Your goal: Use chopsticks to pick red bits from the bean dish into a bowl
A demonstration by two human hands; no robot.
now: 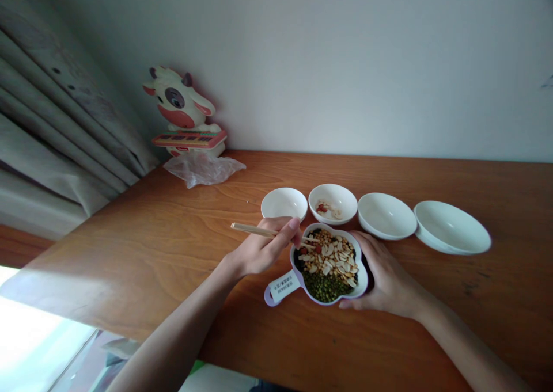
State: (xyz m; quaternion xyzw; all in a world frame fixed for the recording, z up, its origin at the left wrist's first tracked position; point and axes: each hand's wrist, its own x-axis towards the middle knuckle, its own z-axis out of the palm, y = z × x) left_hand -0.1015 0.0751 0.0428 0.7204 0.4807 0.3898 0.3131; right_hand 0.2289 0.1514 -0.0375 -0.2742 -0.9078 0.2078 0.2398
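In my left hand (265, 245) is a pair of chopsticks (248, 228), held in a closed grip. Their tips reach into a lilac-rimmed, handled bowl (363, 282), close to some red pieces. Inside it lie pale peanut halves (334, 259), yellow beans (330, 242), green beans (324, 285) and dark grains at the edge. My right hand (384, 271) wraps round the bowl's right side, thumb at the front. A label (284, 287) with print too small to read covers the handle, which points to the front left.
Behind the handled bowl stand a white bowl (283, 197), a bowl with red and pale pieces (332, 190), another white bowl (384, 208) and a larger bowl (453, 222). A cow toy with a keyboard (185, 115) and a clear plastic bag (203, 170) are at the back left.
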